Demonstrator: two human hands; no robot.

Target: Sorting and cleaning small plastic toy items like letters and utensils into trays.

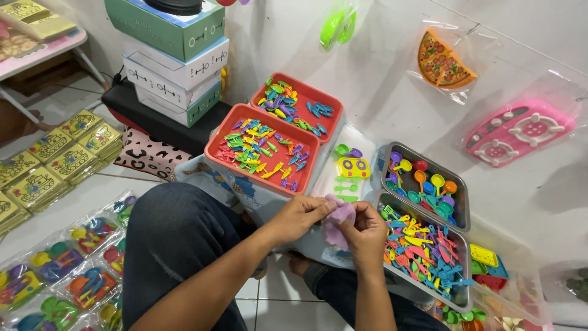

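I'm seeing a purple toy piece [338,219] being held over the lap, just below the red trays. My left hand [299,214] is pinching its upper left edge, fingers curled, forearm slanting up from the lower left. My right hand [366,228] is gripping its right side, knuckles up, wrist bent. A red tray [214,142] and a metal tray [463,208] of small coloured toys are sitting beyond.

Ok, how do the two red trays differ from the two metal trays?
The near red tray and far red tray are red plastic; the upper metal tray and lower metal tray are grey steel. The red trays sit left of the hands, the metal trays right. The red trays hold only small flat pieces; the upper metal tray holds bigger round-headed spoons. All four hold colourful plastic toy pieces.
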